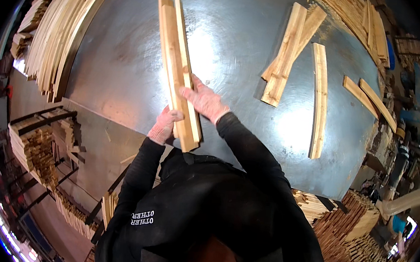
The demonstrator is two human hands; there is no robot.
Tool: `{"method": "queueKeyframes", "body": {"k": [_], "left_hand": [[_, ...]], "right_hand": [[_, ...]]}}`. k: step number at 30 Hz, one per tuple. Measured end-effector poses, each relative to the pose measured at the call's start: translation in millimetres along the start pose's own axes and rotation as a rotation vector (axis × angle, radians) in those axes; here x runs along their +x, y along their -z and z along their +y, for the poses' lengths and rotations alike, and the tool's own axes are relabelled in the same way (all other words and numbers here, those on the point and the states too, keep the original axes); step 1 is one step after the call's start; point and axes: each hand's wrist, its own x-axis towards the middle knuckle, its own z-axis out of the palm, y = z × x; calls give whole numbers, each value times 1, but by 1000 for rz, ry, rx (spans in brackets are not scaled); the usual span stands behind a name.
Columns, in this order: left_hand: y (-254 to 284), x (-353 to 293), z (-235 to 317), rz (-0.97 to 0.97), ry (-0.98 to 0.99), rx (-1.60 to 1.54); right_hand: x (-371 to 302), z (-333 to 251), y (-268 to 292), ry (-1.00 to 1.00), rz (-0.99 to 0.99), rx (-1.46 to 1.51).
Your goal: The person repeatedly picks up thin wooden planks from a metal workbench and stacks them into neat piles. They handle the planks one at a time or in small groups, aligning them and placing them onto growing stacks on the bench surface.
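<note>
Two long pale wooden boards lie side by side over the grey metal table (121, 58), running away from my body. The wider wooden board (172, 60) is on the left, and a narrower wooden strip (182, 34) runs along its right side. My left hand (164, 125), in a pinkish work glove, is closed around the left edge near the close end, thumb on top. Farther up on the right, my gloved right hand (205, 101) grips the pair, its thumb across the wide board. The fingers under the boards are hidden.
Two crossed boards (285, 58), a single upright-lying strip (318, 100) and two short strips (367, 100) rest on the table to the right. A row of stacked boards (61, 38) stands far left. Timber stacks (341, 227) and a ribbed hose (411, 201) are at the lower right.
</note>
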Motion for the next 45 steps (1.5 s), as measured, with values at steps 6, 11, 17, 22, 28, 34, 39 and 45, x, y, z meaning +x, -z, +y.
{"method": "queueKeyframes", "body": {"k": [6, 11, 17, 22, 28, 34, 39, 45], "left_hand": [[-47, -44, 36, -73, -187, -84], [-55, -26, 16, 145, -45, 246], [-51, 12, 68, 192, -66, 916], [-92, -15, 94, 209, -236, 875], [-119, -9, 100, 290, -55, 1156], [-97, 2, 83, 242, -209, 977], [-120, -7, 85, 342, -215, 1235], [-136, -12, 107, 303, -74, 1289]], "right_hand": [[-74, 36, 9, 146, 86, -388], [-61, 29, 134, -182, 1111, -961], [-88, 34, 63, -250, 389, -507], [-63, 27, 53, -92, 557, -866], [-1, 18, 186, -432, 1131, -651], [-88, 50, 28, -187, 636, -487], [-118, 119, 89, -99, 752, -1050], [-199, 147, 293, -649, 1034, -855]]}}
